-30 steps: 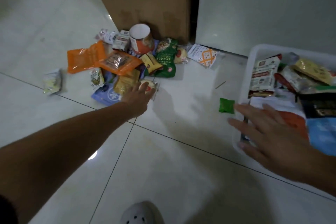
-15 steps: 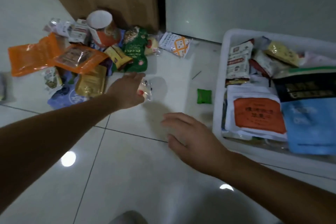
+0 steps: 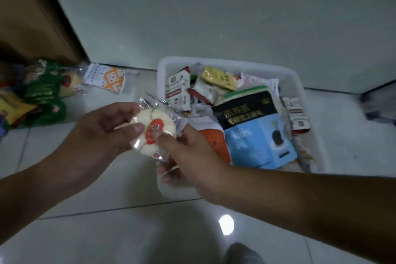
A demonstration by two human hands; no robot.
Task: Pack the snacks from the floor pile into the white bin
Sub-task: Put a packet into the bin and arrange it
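Observation:
A pale round bun in clear wrap with an orange label [image 3: 154,128] is held above the floor, just left of the white bin [image 3: 231,64]. My left hand [image 3: 105,128] grips its left side, thumb across the front. My right hand [image 3: 188,158] holds its right and lower edge from below. The bin holds several packets, among them a blue and black pouch [image 3: 257,133] and a yellow pack [image 3: 220,78]. What is left of the floor pile lies at the far left, with a green bag [image 3: 45,96] and a white packet with an orange pattern [image 3: 107,78].
A brown cardboard box [image 3: 27,13] stands at the back left, against a pale wall panel [image 3: 214,10]. The floor is glossy white tile with a light glare [image 3: 226,224]. A grey shoe toe [image 3: 242,254] shows at the bottom edge.
My left hand lifted the wrapped bun off the floor and carried it right toward the bin. My right hand came in and took hold of it too. The view swung right.

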